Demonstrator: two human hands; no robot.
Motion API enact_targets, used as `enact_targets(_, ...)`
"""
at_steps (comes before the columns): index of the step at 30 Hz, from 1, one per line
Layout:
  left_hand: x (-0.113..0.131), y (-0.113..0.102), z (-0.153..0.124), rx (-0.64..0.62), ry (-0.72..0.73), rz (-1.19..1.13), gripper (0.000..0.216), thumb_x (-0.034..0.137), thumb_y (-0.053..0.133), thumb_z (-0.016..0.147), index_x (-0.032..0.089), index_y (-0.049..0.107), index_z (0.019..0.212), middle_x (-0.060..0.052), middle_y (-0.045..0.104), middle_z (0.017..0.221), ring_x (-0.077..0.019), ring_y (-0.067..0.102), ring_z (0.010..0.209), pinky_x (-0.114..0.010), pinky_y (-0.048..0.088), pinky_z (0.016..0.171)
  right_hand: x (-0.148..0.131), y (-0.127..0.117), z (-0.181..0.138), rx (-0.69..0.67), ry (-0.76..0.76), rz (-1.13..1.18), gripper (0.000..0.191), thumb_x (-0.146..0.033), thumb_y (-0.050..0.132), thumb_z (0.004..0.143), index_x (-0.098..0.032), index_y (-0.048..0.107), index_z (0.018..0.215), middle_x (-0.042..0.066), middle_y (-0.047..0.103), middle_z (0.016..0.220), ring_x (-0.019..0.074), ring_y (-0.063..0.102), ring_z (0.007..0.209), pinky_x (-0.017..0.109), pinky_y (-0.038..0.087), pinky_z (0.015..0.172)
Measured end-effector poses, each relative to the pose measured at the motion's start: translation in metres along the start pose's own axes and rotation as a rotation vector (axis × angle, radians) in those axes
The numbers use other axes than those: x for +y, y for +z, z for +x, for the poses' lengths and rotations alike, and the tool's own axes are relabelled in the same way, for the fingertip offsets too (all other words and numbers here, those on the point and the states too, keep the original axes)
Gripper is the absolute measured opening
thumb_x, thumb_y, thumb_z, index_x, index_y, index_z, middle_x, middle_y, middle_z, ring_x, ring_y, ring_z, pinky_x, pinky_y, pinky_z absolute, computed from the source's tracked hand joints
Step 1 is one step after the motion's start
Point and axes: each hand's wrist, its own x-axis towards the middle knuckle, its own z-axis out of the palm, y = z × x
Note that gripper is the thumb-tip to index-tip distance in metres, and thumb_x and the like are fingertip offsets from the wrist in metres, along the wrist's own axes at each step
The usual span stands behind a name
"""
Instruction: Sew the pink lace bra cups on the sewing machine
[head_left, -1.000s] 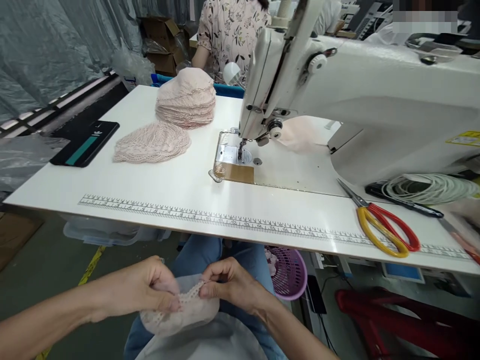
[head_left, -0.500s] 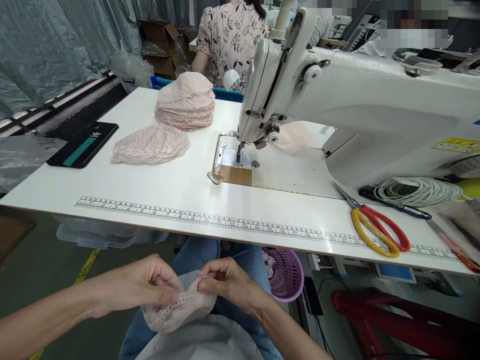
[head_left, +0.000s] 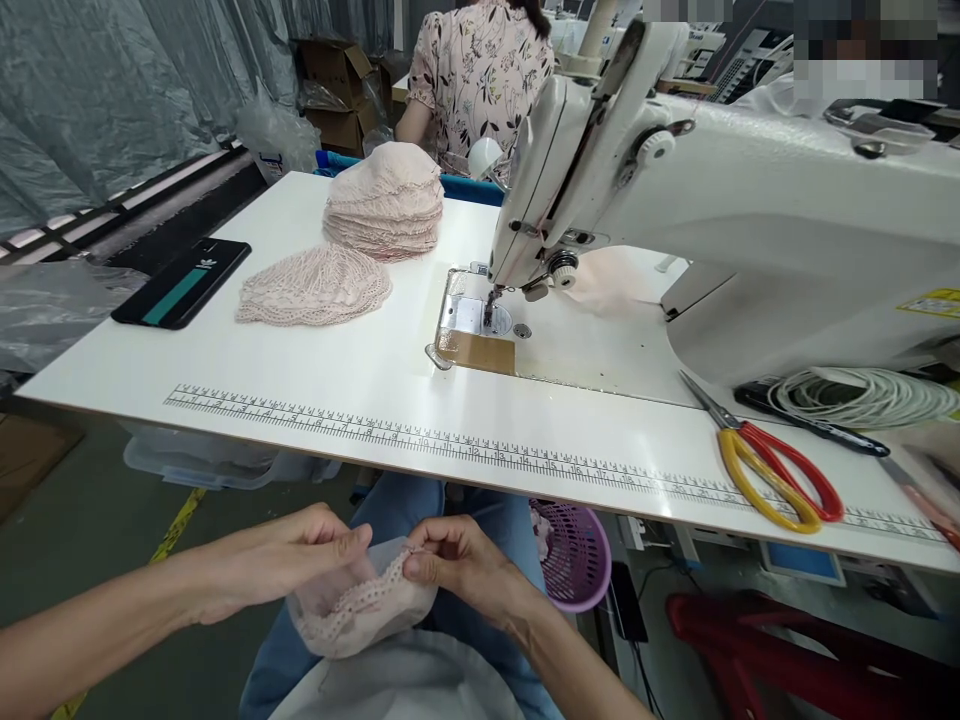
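Over my lap I have a pale pink, sheer fabric piece with a lace edge (head_left: 360, 610). My right hand (head_left: 457, 565) pinches its lace edge between thumb and fingers. My left hand (head_left: 300, 560) is at the other side of the piece, thumb lifted off and fingers stretched out, their tips partly hidden behind the sheer cloth. On the table, a flat stack of similar lace pieces (head_left: 315, 287) lies in front of a taller stack (head_left: 384, 205). The sewing machine (head_left: 555, 190) stands to the right of them.
A phone (head_left: 182, 283) lies at the table's left. Scissors (head_left: 772, 470) and a coil of white cord (head_left: 862, 398) are at the right. A printed ruler (head_left: 450, 445) runs along the front edge. Below stands a purple basket (head_left: 581, 560). A person (head_left: 487, 90) sits beyond the table.
My left thumb has come up off the lace and that hand has loosened. My right hand keeps its pinch. The view has shifted slightly, so the table appears farther right.
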Motion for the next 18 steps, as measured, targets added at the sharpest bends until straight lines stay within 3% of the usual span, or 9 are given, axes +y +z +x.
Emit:
enact_targets(3, 0.003, 0.001, 0.005, -0.190, 0.026, 0.001, 0.051, 0.057, 0.067, 0.081, 0.020, 0.048, 0.052, 0.008, 0.023, 0.055, -0.0108, 0.016, 0.053, -0.027, 0.015, 0.053, -0.001, 0.003, 0.003, -0.002, -0.007, -0.009, 0.048, -0.058, 0.082, 0.063, -0.015, 0.066, 0.077, -0.002, 0.058, 0.068, 0.0102, 0.049, 0.062, 0.025, 0.038, 0.061)
enact_targets(5, 0.002, 0.001, 0.008, -0.213, 0.055, 0.009, 0.045, 0.056, 0.069, 0.080, 0.018, 0.057, 0.059, 0.007, 0.030, 0.055, -0.0108, 0.020, 0.053, -0.028, 0.014, 0.053, -0.002, 0.006, 0.004, -0.012, -0.014, -0.010, 0.049, -0.058, 0.082, 0.063, -0.016, 0.065, 0.081, -0.002, 0.056, 0.068, 0.0099, 0.048, 0.061, 0.025, 0.037, 0.061)
enact_targets(8, -0.007, -0.001, 0.010, -0.154, 0.059, 0.036, 0.043, 0.058, 0.067, 0.080, 0.016, 0.069, 0.072, 0.006, 0.038, 0.054, -0.0104, 0.024, 0.052, -0.027, 0.014, 0.052, -0.002, 0.006, 0.001, -0.009, -0.112, -0.127, 0.056, -0.053, 0.087, 0.057, -0.018, 0.062, 0.094, -0.001, 0.058, 0.078, 0.0122, 0.049, 0.069, 0.025, 0.038, 0.065)
enact_targets(12, -0.019, -0.009, 0.009, -0.069, 0.060, 0.052, 0.043, 0.058, 0.069, 0.075, 0.015, 0.067, 0.070, 0.005, 0.043, 0.053, -0.0096, 0.027, 0.051, -0.026, 0.017, 0.051, 0.005, 0.004, -0.005, 0.144, -0.285, -0.499, 0.053, -0.048, 0.086, 0.063, -0.021, 0.058, 0.099, 0.000, 0.059, 0.091, 0.0155, 0.049, 0.081, 0.027, 0.039, 0.072)
enact_targets(15, -0.023, -0.011, 0.008, -0.027, 0.070, 0.051, 0.040, 0.055, 0.071, 0.072, 0.017, 0.065, 0.068, 0.006, 0.044, 0.053, -0.0095, 0.029, 0.051, -0.025, 0.019, 0.052, 0.010, 0.007, -0.005, 0.208, -0.413, -0.576, 0.035, -0.049, 0.075, 0.077, -0.020, 0.058, 0.089, 0.001, 0.059, 0.091, 0.0154, 0.051, 0.081, 0.027, 0.039, 0.072)
enact_targets(18, -0.025, -0.011, 0.007, 0.011, 0.096, 0.060, 0.039, 0.053, 0.071, 0.073, 0.018, 0.060, 0.065, 0.008, 0.038, 0.052, -0.0094, 0.024, 0.051, -0.025, 0.017, 0.052, 0.010, 0.012, -0.002, 0.220, -0.518, -0.521, 0.033, -0.047, 0.069, 0.084, -0.019, 0.056, 0.073, 0.001, 0.059, 0.082, 0.0147, 0.055, 0.076, 0.026, 0.040, 0.067)
